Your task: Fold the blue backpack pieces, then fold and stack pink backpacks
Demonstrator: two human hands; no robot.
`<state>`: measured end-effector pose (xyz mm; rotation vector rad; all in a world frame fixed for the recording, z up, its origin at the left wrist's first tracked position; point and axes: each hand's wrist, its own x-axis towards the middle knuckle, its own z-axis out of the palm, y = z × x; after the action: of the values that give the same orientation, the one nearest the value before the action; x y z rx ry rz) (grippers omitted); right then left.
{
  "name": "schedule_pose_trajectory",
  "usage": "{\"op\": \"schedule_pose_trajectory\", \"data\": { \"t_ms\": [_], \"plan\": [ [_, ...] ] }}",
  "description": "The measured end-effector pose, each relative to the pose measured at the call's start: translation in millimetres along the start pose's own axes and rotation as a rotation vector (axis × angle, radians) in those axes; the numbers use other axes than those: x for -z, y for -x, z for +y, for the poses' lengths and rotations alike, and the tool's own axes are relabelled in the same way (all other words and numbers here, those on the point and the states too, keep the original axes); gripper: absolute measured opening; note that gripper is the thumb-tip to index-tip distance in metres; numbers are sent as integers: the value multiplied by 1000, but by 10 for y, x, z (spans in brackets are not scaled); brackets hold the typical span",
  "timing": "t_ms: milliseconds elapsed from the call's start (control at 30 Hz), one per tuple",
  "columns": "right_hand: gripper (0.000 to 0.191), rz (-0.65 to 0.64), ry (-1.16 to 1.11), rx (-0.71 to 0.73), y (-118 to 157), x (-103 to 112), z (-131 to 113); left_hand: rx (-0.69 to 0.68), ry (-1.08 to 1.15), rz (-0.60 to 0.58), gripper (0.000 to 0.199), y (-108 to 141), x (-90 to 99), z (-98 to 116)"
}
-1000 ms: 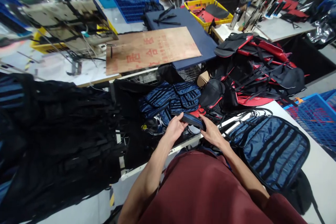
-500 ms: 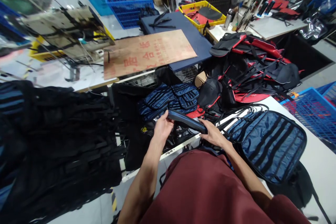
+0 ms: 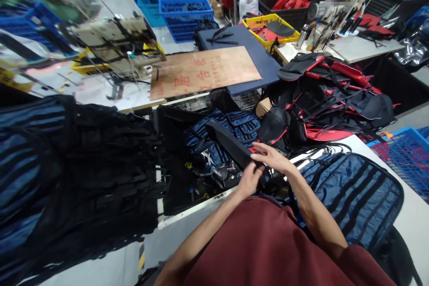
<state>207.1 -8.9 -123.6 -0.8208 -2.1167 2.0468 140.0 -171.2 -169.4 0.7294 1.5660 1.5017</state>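
Note:
A long padded black strap [image 3: 229, 143] slants up and to the left from my hands, its far end over the blue bags. My left hand [image 3: 250, 178] is closed around the strap's near end. Just above it, my right hand [image 3: 271, 156] has its fingers apart, close to the same end; whether they touch the strap is unclear. On the white table at my right lies a blue bag [image 3: 358, 187] with black bands. More blue striped bags [image 3: 241, 125] lie in the dark bin in front.
A large pile of black bags [image 3: 114, 174] fills the left. Black and red bags [image 3: 335, 94] are heaped at the front right. Beyond are a brown board [image 3: 208, 71], a sewing machine [image 3: 110, 38], a yellow basket [image 3: 271, 31] and a person by another machine.
My left hand has moved right along the strap to its near end. My right hand has let go and opened. The strap's far end now points up and left, and the view has shifted.

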Motion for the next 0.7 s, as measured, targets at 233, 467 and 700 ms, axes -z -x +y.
{"op": "schedule_pose_trajectory", "data": {
  "t_ms": [233, 467, 700],
  "plan": [
    [37, 362, 282, 142, -300, -292, -97, -38, -442, -521, 22, 201, -23, -223],
    [47, 431, 174, 211, 120, -279, 266, 20, 3, -28, 53, -212, 600, 296],
    [47, 376, 150, 248, 465, -256, 868, 111, 732, 157, 70, -354, 778, 1039]
  ]
}}
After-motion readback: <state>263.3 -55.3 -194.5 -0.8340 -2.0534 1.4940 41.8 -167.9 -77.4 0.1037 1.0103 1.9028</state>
